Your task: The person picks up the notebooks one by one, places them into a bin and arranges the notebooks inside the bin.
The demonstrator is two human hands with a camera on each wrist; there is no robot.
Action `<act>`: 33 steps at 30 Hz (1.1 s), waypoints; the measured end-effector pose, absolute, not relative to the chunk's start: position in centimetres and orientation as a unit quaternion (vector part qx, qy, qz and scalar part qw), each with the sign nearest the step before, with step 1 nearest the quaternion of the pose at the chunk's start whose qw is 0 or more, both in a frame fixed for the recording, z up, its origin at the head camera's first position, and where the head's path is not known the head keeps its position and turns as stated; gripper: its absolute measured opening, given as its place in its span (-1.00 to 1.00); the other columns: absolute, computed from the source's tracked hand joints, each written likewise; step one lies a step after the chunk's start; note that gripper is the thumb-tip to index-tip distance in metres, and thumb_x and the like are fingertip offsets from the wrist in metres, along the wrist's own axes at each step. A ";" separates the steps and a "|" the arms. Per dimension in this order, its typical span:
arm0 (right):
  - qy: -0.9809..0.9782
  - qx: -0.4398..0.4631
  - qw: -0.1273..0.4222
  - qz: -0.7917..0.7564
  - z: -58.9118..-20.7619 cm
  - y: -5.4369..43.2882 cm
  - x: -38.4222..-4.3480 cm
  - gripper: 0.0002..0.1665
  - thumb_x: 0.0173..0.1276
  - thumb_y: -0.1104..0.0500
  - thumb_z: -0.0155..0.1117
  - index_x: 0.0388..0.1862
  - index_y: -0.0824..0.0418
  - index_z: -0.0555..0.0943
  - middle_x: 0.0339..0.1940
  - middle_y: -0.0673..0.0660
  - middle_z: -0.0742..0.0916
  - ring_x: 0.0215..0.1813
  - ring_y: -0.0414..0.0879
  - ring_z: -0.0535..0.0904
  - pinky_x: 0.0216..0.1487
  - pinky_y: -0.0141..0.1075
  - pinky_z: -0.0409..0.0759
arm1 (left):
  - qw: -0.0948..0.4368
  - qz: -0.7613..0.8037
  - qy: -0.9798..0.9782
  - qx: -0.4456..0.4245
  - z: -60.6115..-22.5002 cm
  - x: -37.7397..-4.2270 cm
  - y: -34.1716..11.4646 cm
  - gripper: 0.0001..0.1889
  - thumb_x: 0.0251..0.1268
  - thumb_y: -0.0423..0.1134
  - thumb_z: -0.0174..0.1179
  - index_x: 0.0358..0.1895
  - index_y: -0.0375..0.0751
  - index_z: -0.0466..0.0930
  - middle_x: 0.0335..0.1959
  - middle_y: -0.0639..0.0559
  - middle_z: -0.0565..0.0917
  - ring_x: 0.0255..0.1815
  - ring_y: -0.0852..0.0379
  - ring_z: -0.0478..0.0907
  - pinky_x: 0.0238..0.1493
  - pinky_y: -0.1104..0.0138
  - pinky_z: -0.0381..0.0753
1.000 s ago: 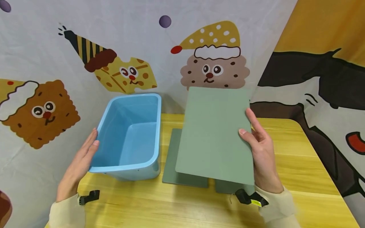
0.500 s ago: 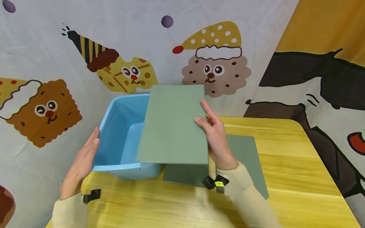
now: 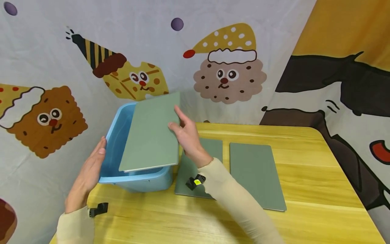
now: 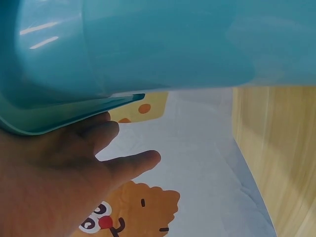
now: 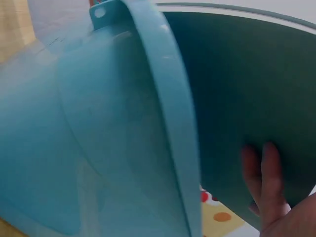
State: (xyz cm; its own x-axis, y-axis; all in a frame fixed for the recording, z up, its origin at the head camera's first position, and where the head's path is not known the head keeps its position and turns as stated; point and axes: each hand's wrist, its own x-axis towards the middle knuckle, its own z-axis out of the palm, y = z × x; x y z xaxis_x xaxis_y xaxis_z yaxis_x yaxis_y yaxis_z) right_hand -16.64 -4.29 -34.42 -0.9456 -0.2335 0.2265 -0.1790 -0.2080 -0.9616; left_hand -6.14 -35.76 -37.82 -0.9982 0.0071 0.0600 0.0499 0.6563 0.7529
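Note:
A light blue plastic bin (image 3: 137, 184) stands at the left of the table. My left hand (image 3: 88, 173) rests along its left side with the fingers straight; in the left wrist view those fingers lie beneath the rim beside the blue wall (image 4: 173, 44). My right hand (image 3: 190, 139) pinches a thin sage-green notebook (image 3: 152, 132) by its right edge, thumb on top. Its other fingers (image 5: 269, 182) press on the underside, as the right wrist view shows. The notebook hangs tilted over the bin's opening, hiding much of the inside.
Two more sage-green notebooks lie flat right of the bin: one (image 3: 210, 149) partly under my right forearm, another (image 3: 256, 176) farther right. The yellow wooden table (image 3: 320, 189) ends at a printed cloth backdrop (image 3: 146, 40) behind.
My right hand has carried the notebook leftward from above the other two to over the bin, tilting it. Both notebooks on the table now show more. The left hand has stayed at the bin.

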 end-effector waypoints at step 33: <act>0.747 -0.213 0.155 -0.611 -34.2 -11.4 -16.9 -0.19 0.58 0.32 0.07 0.72 0.08 0.08 -0.72 0.01 0.41 -0.77 -0.17 0.17 -0.66 -0.38 0.25 | 0.030 -0.412 -0.910 -0.022 -37.5 -6.1 -35.2 -0.37 0.76 0.04 -0.44 0.71 -0.05 -0.28 0.73 -0.03 -0.30 0.69 -0.34 -0.35 0.46 -0.45 -0.40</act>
State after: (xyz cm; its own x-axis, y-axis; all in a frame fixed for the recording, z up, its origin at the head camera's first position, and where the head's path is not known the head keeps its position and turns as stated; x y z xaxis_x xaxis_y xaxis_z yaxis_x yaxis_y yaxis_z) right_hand -16.92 -11.36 -34.18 -0.8612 -0.5075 0.0290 -0.1289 0.1627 -0.9782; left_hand -6.12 -35.24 -37.51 -0.9972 0.0158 0.0728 0.0651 0.6595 0.7489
